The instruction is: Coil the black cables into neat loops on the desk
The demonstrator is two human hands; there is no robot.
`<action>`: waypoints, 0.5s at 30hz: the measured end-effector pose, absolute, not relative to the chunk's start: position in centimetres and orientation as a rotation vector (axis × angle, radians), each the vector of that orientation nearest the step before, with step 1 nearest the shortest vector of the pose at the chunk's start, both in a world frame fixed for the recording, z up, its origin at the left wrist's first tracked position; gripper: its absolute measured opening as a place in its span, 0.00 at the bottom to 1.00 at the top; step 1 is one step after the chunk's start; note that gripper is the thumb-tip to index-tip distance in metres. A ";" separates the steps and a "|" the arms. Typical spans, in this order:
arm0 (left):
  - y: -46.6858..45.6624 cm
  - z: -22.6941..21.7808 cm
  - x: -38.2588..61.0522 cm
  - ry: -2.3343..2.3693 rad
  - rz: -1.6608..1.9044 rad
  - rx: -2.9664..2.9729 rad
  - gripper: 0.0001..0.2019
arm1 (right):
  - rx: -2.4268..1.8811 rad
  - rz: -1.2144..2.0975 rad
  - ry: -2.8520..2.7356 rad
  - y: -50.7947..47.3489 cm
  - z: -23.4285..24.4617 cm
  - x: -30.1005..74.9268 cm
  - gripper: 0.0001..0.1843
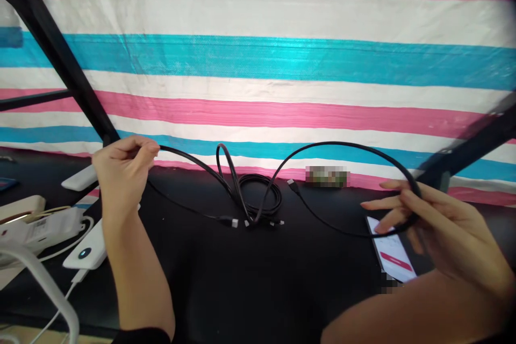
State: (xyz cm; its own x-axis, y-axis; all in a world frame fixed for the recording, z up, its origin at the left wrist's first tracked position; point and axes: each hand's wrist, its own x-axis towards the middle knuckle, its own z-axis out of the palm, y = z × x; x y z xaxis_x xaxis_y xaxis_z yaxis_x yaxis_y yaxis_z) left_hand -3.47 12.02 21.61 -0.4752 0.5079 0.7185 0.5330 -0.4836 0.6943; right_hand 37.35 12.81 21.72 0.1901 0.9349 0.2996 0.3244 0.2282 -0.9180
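Between my two raised hands stretches a black cable (334, 144), its middle dipping to the dark table. My left hand (127, 166) pinches one stretch of it, and a thinner length hangs from there to a metal USB plug (229, 222) on the table. On the other side my right hand (427, 215) has the cable bent round through its fingers, several of them partly spread. The tail from it ends in another USB plug (293, 186). A coiled black cable (262, 178) lies behind the dip, with small connectors beside it; whether it is the same cable I cannot tell.
A lit phone (393, 252) lies beneath my right hand. To the left are a white power bank (86, 247), a white power strip (44, 234) and a curved white tube (44, 279). Black frame bars (56, 43) and a striped sheet (258, 59) bound the table (242, 285).
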 end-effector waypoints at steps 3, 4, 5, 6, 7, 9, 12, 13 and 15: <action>12.0 21.7 -2.7 -1.544 -2.333 -1.672 0.07 | -1.240 0.730 -1.393 12.9 21.7 36.9 0.16; 12.0 21.8 -2.4 -1.546 -2.388 -1.708 0.07 | -1.182 0.700 -1.386 13.0 21.7 36.5 0.15; 12.1 21.9 -2.1 -1.549 -2.438 -1.758 0.07 | -1.125 0.680 -1.392 13.1 21.8 36.1 0.14; 12.1 22.1 -1.8 -1.548 -2.480 -1.815 0.07 | -1.071 0.662 -1.409 13.2 21.8 35.5 0.14; 12.1 22.2 -1.4 -1.545 -2.513 -1.867 0.06 | -1.035 0.670 -1.448 13.4 21.9 34.9 0.15; 12.1 22.5 -0.6 -1.536 -2.555 -1.939 0.06 | -0.985 0.707 -1.529 13.8 22.1 33.3 0.16; 12.1 22.7 1.2 -1.546 -2.529 -1.969 0.07 | -0.857 0.823 -1.576 14.1 22.5 30.6 0.17; 12.1 22.7 1.9 -1.552 -2.497 -1.960 0.07 | -0.801 0.875 -1.583 14.1 22.5 29.6 0.18; 12.3 22.5 3.3 -1.590 -2.409 -1.894 0.07 | -0.719 0.963 -1.623 14.0 22.6 27.8 0.20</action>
